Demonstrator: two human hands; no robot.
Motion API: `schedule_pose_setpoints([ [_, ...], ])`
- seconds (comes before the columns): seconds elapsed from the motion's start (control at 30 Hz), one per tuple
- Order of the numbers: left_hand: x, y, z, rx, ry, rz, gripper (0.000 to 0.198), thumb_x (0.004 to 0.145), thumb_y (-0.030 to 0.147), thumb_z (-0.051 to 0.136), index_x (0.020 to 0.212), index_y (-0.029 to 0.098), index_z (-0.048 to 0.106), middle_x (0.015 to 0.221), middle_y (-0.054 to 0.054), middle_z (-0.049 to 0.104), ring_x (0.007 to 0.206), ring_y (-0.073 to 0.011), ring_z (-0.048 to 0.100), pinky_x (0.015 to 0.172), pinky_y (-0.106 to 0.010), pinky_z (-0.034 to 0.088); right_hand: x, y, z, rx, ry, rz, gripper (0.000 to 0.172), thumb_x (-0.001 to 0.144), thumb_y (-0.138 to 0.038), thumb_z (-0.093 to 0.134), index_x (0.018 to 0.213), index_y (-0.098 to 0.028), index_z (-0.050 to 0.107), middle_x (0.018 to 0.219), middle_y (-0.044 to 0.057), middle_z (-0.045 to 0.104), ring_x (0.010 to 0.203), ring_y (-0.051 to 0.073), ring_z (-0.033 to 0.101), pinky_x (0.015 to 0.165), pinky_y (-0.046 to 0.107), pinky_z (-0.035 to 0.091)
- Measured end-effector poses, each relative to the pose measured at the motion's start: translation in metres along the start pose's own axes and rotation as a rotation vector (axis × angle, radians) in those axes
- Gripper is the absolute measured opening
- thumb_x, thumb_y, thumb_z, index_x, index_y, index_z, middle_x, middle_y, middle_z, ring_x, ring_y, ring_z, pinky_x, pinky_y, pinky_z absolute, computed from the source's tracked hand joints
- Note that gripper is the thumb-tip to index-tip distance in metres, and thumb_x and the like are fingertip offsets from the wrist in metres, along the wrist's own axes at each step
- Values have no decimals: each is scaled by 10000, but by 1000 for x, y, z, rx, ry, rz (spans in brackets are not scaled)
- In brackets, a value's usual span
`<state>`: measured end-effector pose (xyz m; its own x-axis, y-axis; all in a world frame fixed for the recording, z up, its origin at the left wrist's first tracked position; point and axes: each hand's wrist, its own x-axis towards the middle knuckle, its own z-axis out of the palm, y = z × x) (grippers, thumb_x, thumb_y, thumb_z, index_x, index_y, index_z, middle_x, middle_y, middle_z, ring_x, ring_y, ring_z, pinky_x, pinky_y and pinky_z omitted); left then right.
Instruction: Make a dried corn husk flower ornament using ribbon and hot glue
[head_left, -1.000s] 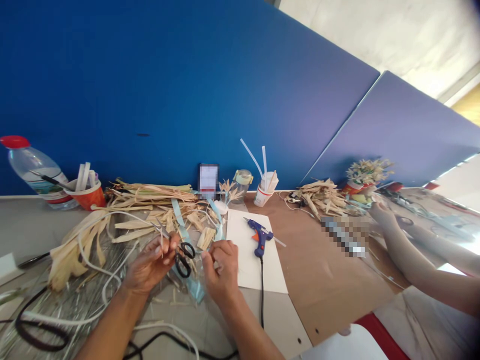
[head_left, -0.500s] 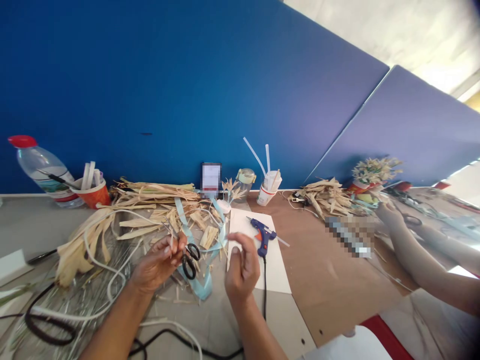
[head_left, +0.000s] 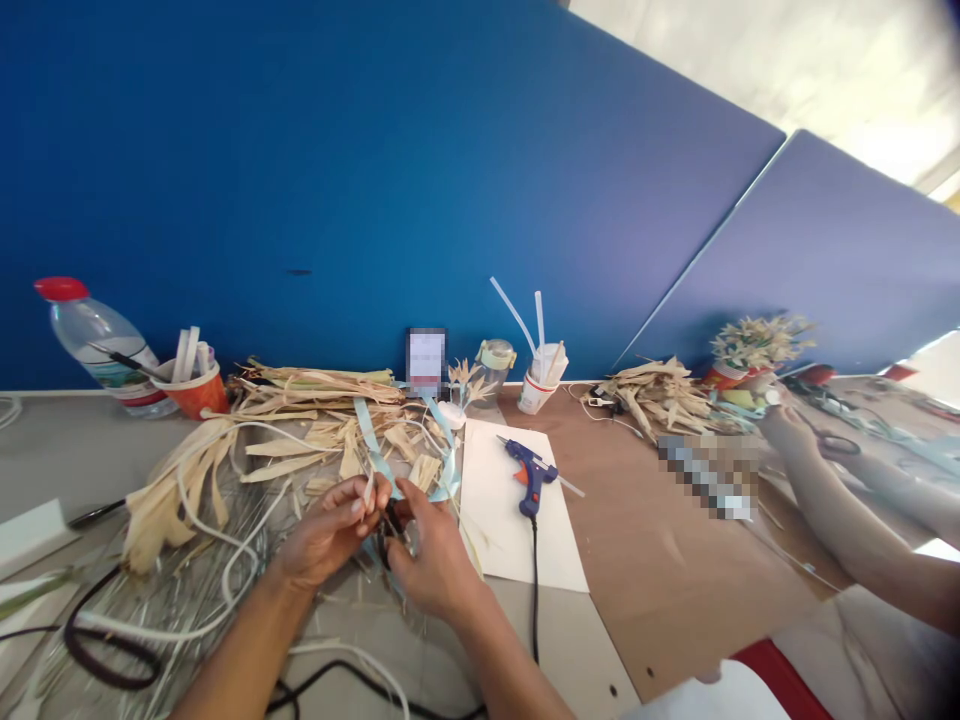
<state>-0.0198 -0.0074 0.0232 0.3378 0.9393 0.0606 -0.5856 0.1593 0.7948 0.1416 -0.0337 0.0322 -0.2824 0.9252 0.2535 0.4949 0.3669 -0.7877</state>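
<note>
Left hand (head_left: 337, 525) pinching small pale husk piece (head_left: 368, 487); right hand (head_left: 435, 555) gripping black-handled scissors (head_left: 392, 522) just beside it. Dried husks (head_left: 322, 385) and light-blue ribbon (head_left: 367, 428) lying beyond hands on bench (head_left: 45, 440). Blue glue gun (head_left: 532, 480) resting on white sheet (head_left: 561, 545) at right. Farther right, another person's arms (head_left: 832, 505) stretching over bench near dried flowers (head_left: 757, 342).

Right of the scissors (head_left: 394, 519), the glue gun (head_left: 532, 478) lies on the sheet (head_left: 496, 545).

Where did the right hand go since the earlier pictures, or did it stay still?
Yes. The right hand moved left, farther from the blue glue gun lying there, and closer to the left hand.
</note>
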Motion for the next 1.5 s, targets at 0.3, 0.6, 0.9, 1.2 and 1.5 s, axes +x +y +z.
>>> schedule_pose_setpoints([
  [0.3, 7, -6, 2, 26, 227, 23, 137, 711, 265, 739, 707, 167, 644, 925, -36, 657, 614, -85, 497, 638, -244, 427, 13, 16, -11, 618, 119, 107, 487, 739, -243, 567, 1223, -194, 528, 922, 49, 633, 810, 175, 599, 682, 281, 493],
  [0.6, 18, -14, 6, 215, 477, 110, 258, 608, 340, 796, 678, 164, 621, 551, 55, 514, 478, -62, 407, 469, -187, 307, 6, 8, 9, 180, 240, -18, 452, 688, -151, 570, 1136, -211, 599, 948, 56, 609, 883, 204, 555, 817, 354, 471],
  [0.9, 16, -16, 8, 257, 432, 82, 269, 642, 375, 764, 664, 159, 606, 487, 61, 464, 434, -61, 366, 438, -183, 270, 5, 11, 20, 66, 212, 24, 442, 695, -140, 567, 1132, -200, 591, 953, 68, 616, 880, 216, 555, 797, 360, 454],
  [1.2, 16, -19, 13, 173, 426, 14, 303, 594, 362, 795, 678, 159, 588, 500, 65, 502, 426, -52, 414, 424, -159, 324, 7, 18, 27, 103, 266, 48, 467, 676, -93, 511, 1122, -192, 603, 941, 63, 634, 856, 203, 571, 783, 339, 464],
  [1.5, 13, -19, 19, 127, 414, -29, 306, 598, 347, 799, 692, 162, 575, 488, 73, 515, 408, -44, 457, 419, -144, 352, 8, 20, 31, 229, 283, 76, 420, 722, -97, 492, 1119, -182, 601, 970, 61, 647, 855, 184, 586, 782, 304, 466],
])
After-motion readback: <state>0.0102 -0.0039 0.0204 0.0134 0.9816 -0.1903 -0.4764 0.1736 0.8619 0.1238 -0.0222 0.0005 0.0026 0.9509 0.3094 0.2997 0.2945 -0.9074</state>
